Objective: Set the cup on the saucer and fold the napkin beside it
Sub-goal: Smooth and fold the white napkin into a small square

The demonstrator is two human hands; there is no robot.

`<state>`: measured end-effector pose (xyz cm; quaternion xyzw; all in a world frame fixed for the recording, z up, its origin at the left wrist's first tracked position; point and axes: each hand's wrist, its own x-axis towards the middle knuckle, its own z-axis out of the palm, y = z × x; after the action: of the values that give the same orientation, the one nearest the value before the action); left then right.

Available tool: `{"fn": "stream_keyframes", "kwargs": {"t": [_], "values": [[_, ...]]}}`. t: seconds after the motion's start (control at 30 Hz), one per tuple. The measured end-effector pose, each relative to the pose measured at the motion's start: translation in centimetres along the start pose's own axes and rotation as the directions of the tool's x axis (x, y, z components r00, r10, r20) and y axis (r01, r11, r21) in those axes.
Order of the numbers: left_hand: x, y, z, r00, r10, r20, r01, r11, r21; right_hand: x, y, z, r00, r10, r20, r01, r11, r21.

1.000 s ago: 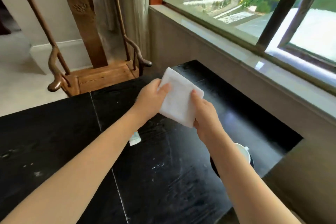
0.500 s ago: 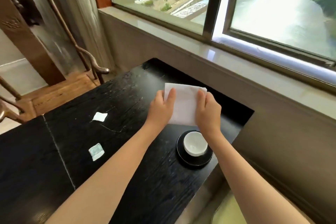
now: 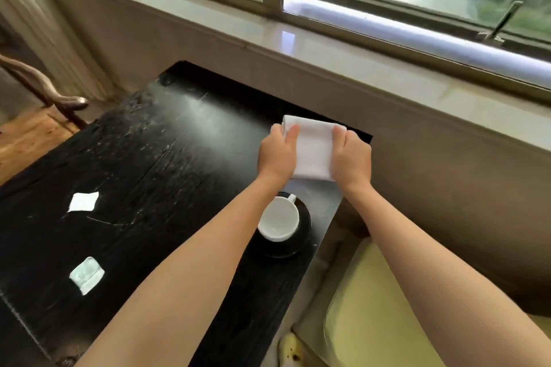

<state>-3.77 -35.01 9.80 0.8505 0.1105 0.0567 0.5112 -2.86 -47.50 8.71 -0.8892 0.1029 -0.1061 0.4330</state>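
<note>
grip: my left hand (image 3: 275, 158) and right hand (image 3: 351, 158) each pinch one side edge of the napkin (image 3: 313, 149)
napkin: folded, low over table (image 3: 167, 158), just beyond cup (image 3: 278, 219)
cup: on saucer (image 3: 304, 235), nearer my left arm

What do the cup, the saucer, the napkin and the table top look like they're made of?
Cup: likely glazed ceramic, glossy white with a smooth rim. Saucer: probably glazed ceramic too, black with a soft sheen. Napkin: white, matte, softly rounded at the fold; cloth or thick paper, hard to tell. Table: dark-stained wood, grain and scratches showing.
</note>
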Motion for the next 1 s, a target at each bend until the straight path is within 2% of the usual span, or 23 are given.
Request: {"fn": "stream_keyframes", "kwargs": {"t": [0.13, 0.27, 0.43, 0.53, 0.67, 0.83, 1.0], "values": [[3.9, -0.7, 3.1, 0.999, -0.026, 0.046, 0.023, 0.997, 0.072, 3.8, 2.5, 1.4, 0.998, 0.055, 0.024, -0.055, 0.998, 0.013], [7.3, -3.6, 6.0, 0.984, -0.063, 0.165, 0.026, 0.975, 0.219, 5.1, 6.2, 4.5, 0.978, 0.204, 0.032, -0.206, 0.978, 0.044], [9.7, -8.0, 8.1, 0.912, -0.218, 0.349, 0.081, 0.927, 0.367, 4.7, 10.3, 9.1, 0.885, 0.459, 0.079, -0.466, 0.879, 0.101], [10.3, -9.8, 8.8, 0.874, -0.272, 0.402, 0.128, 0.927, 0.351, 4.6, 11.8, 10.0, 0.843, 0.516, 0.151, -0.531, 0.844, 0.077], [10.3, -11.4, 8.8, 0.789, -0.317, 0.526, 0.179, 0.938, 0.297, 4.6, 13.0, 9.8, 0.852, 0.479, 0.212, -0.494, 0.869, 0.021], [9.8, -12.1, 8.7, 0.847, -0.178, 0.501, 0.032, 0.958, 0.285, 3.0, 13.6, 9.9, 0.927, 0.343, 0.153, -0.343, 0.939, -0.028], [10.0, -13.2, 9.0, 0.857, -0.143, 0.495, -0.038, 0.941, 0.337, 2.0, 13.9, 9.9, 0.936, 0.329, 0.127, -0.328, 0.944, -0.025]]}}
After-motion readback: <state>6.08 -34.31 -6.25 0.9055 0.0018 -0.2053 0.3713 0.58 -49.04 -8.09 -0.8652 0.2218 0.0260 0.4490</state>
